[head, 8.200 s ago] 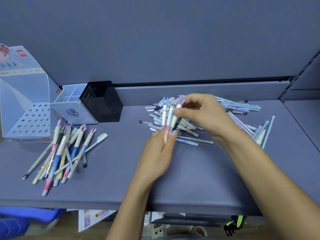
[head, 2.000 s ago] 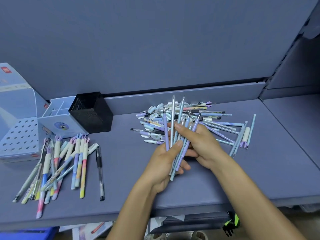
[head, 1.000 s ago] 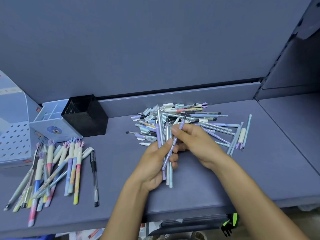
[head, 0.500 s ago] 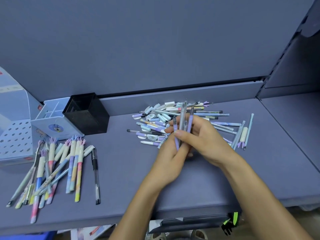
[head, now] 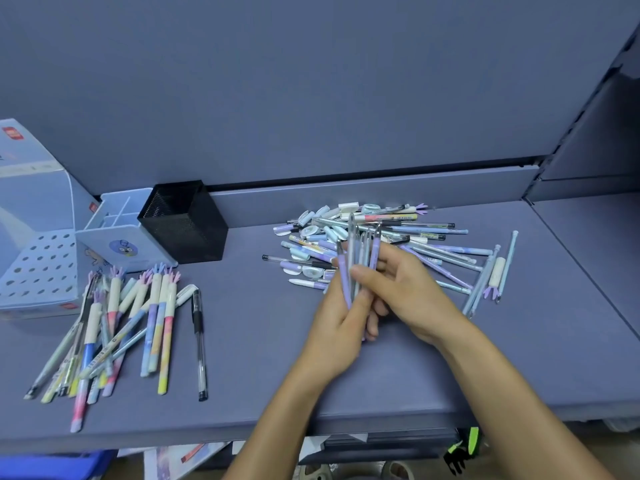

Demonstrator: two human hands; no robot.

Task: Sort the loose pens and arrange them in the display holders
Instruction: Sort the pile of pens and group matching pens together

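In the left grip (head: pixel 341 320), tighter pen bundle (head: pixel 352 251)

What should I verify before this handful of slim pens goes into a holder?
1. Grip: left hand and right hand both hold the bundle of slim lilac and pale-blue pens: ok.
2. Bundle ends level: tops stand uneven: not ok.
3. Pale-blue divided plastic holder has room: visible compartments hold nothing: ok.
4. Black mesh square cup inside: too dark: cannot tell.
5. Unsorted heap of pens and caps cleared: many lie there: not ok.
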